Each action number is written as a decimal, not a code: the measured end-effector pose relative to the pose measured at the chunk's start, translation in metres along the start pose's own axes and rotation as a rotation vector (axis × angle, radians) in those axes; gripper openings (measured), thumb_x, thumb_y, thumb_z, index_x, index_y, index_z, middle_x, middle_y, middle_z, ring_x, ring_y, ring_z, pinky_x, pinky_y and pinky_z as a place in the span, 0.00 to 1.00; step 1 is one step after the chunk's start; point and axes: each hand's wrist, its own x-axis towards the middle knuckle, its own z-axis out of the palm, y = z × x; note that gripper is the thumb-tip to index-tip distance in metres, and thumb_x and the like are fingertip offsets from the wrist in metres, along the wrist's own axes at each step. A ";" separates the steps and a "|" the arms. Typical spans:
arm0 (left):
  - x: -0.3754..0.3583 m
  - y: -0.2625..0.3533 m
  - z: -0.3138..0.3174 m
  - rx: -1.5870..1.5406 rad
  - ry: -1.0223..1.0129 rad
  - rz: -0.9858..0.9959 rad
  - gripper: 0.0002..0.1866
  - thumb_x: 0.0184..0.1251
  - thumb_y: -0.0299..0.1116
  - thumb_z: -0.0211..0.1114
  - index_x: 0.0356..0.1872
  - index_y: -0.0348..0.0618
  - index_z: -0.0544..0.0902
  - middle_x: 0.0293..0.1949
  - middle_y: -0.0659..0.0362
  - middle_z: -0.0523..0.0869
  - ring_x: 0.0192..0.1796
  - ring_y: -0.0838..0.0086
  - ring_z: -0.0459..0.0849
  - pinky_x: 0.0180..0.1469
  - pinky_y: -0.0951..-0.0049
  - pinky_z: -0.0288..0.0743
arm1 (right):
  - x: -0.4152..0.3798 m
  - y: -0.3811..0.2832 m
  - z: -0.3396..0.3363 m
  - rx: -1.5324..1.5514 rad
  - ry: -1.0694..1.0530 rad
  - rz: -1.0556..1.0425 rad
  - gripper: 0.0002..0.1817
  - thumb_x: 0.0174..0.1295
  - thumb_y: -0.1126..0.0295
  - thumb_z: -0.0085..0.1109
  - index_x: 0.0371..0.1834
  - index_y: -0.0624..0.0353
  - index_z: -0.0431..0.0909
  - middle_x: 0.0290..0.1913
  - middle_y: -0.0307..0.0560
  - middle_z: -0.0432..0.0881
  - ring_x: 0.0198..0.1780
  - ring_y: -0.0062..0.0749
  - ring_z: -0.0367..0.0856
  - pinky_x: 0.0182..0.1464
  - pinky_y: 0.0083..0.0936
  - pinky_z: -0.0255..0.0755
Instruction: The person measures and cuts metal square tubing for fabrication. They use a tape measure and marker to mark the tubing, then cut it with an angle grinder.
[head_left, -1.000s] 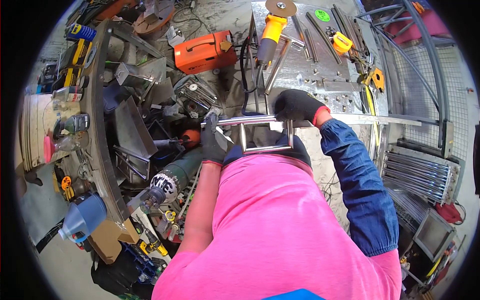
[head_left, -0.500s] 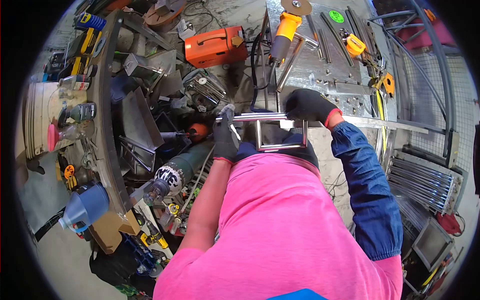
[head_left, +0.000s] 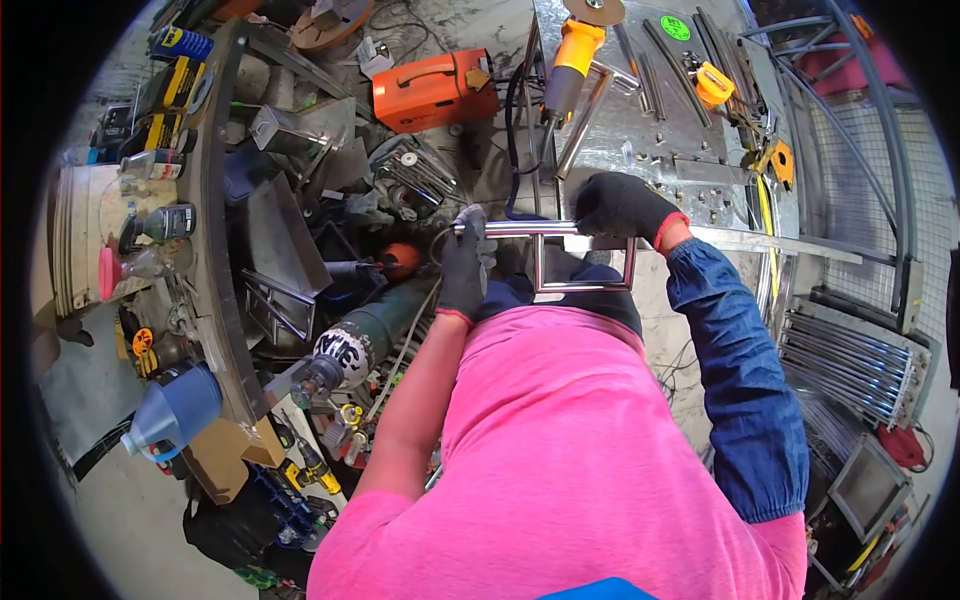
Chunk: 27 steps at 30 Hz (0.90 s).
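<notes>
My left hand (head_left: pixel 463 265), in a dark glove, is closed round the left end of a shiny metal tube frame (head_left: pixel 584 288). The frame has a long top bar and a rectangular loop hanging below it, in front of my waist. My right hand (head_left: pixel 622 208), gloved in black with a red cuff, is at the right part of the top bar, fingers bent; what its fingertips hold is hidden. Just above, an angle grinder (head_left: pixel 573 62) with a yellow body lies on the metal worktable (head_left: pixel 640 180).
Cut tubes (head_left: pixel 676 72) and a yellow tape measure (head_left: pixel 713 85) lie on the worktable. An orange machine (head_left: pixel 432 92) stands beyond my left hand. A green gas cylinder (head_left: pixel 372 335) lies left of my body, near a cluttered shelf (head_left: pixel 212 220). Metal racks stand at the right.
My left hand and the metal frame have shifted to the right. The frame's loop sits slightly higher. My right hand has moved slightly right and stays at the top bar.
</notes>
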 end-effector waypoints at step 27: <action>-0.010 0.048 -0.021 0.679 -0.117 0.509 0.16 0.76 0.28 0.69 0.60 0.35 0.90 0.54 0.49 0.94 0.57 0.65 0.92 0.64 0.66 0.82 | 0.004 0.015 0.009 -0.042 0.033 -0.130 0.16 0.60 0.52 0.75 0.39 0.51 0.96 0.42 0.54 0.92 0.45 0.57 0.89 0.50 0.49 0.82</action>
